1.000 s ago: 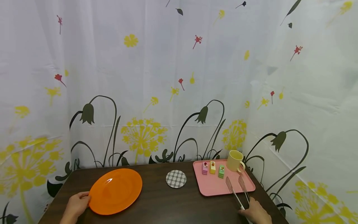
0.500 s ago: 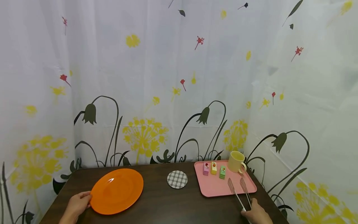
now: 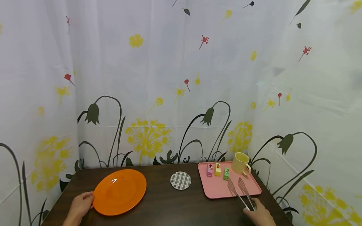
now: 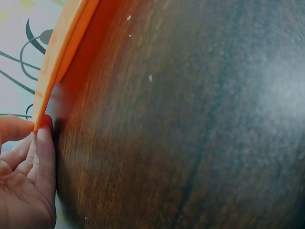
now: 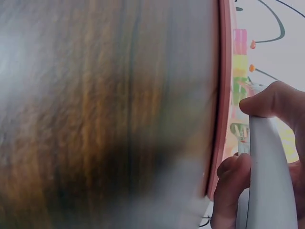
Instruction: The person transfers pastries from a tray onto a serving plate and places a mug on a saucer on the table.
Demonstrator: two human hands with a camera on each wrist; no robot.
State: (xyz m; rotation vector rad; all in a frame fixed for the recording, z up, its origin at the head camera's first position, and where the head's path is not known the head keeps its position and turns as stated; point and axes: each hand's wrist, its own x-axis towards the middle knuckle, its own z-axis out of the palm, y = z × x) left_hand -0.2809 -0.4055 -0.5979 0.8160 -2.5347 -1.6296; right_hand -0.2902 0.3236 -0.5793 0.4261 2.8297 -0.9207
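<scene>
My left hand (image 3: pixel 80 205) pinches the near-left rim of an orange plate (image 3: pixel 120 192) between thumb and fingers. In the left wrist view the plate's edge (image 4: pixel 62 57) rises slightly above the dark tabletop. On the right, my right hand (image 3: pixel 260 213) grips a pair of tongs (image 3: pixel 240 196) with white handles. Their spread tips hang over the front part of a pink tray (image 3: pixel 213 190). Just beyond the tips lies a small green block (image 3: pixel 226 173), probably a toy cake slice. A yellow block (image 3: pixel 217 169) and a pink-purple block (image 3: pixel 209 170) sit farther left on the tray.
A pale yellow mug (image 3: pixel 240 164) stands at the tray's back right corner, its handle to the right. A round checked coaster (image 3: pixel 180 180) lies on the dark table (image 3: pixel 164 207) between plate and tray. A patterned curtain (image 3: pixel 164 62) closes off the back and sides.
The tongs have shifted a little left across the tray, nearer the green block, and their tips have drawn somewhat closer together. The left hand still holds the plate. The head view has turned slightly left.
</scene>
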